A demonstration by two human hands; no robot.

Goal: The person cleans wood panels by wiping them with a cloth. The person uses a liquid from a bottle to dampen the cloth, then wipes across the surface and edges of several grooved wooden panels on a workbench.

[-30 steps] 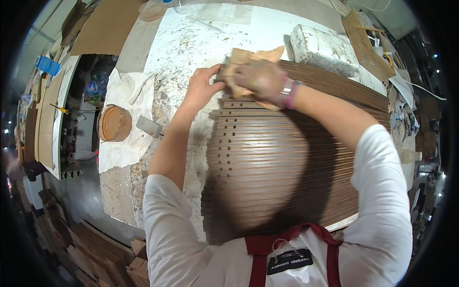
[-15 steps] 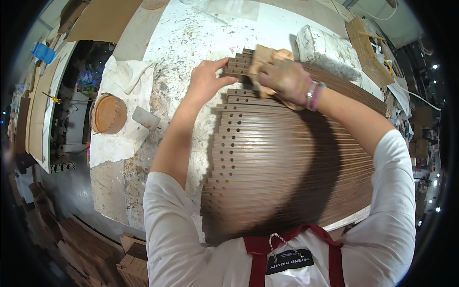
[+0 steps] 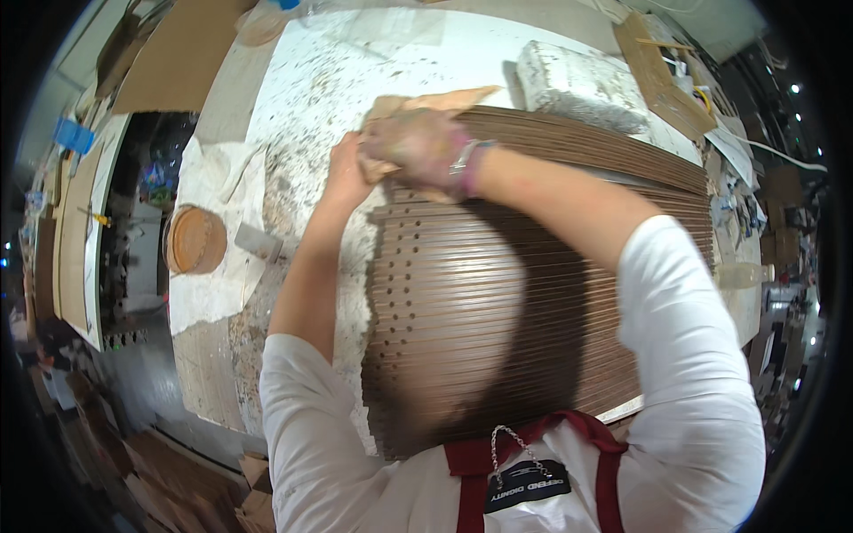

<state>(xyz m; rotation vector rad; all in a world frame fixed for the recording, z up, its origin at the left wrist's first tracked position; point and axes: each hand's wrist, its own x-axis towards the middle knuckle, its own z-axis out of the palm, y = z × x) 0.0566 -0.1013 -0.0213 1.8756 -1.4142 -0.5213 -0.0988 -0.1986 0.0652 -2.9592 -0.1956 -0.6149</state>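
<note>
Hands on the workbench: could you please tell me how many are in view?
2. The left hand rests at the far left end of the stacked brown slats; the right hand presses a tan rag beside it.

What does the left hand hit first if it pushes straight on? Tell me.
Probably the tan sheet under the right hand; the left hand already meets it beside the stacked brown slats. Depth is unclear.

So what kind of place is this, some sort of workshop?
Most likely a woodworking shop: brown wooden slats with drilled holes lie in rows on a stained white workbench, with board offcuts alongside it.
</note>
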